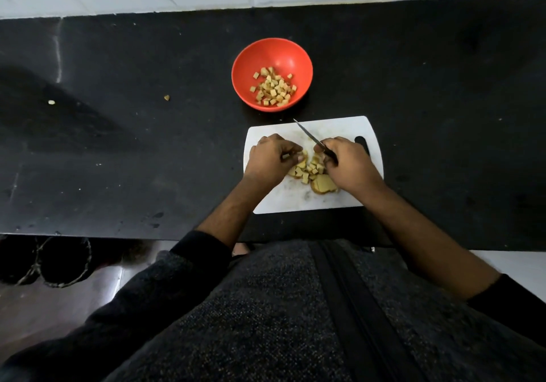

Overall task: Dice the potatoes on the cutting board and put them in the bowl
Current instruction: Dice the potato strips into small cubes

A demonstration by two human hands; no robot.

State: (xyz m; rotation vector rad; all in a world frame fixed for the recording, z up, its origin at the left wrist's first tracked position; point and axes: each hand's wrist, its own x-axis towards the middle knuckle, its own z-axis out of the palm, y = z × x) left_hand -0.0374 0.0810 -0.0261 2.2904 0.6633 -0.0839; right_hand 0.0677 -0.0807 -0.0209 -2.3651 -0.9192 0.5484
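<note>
My right hand (348, 163) is closed around the dark handle of the knife (310, 138), blade angled up and away toward the far left. My left hand (270, 160) is curled, fingertips pinching potato pieces. Diced potato (308, 170) lies between my hands on the white cutting board (339, 127), with an uncut slice (323, 183) nearer me. The red bowl (271, 53), beyond the board on the black counter (118, 145), holds potato cubes (273, 89).

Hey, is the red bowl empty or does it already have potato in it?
Partly filled: the red bowl holds a small heap of potato cubes across its bottom, far below the rim.
</note>
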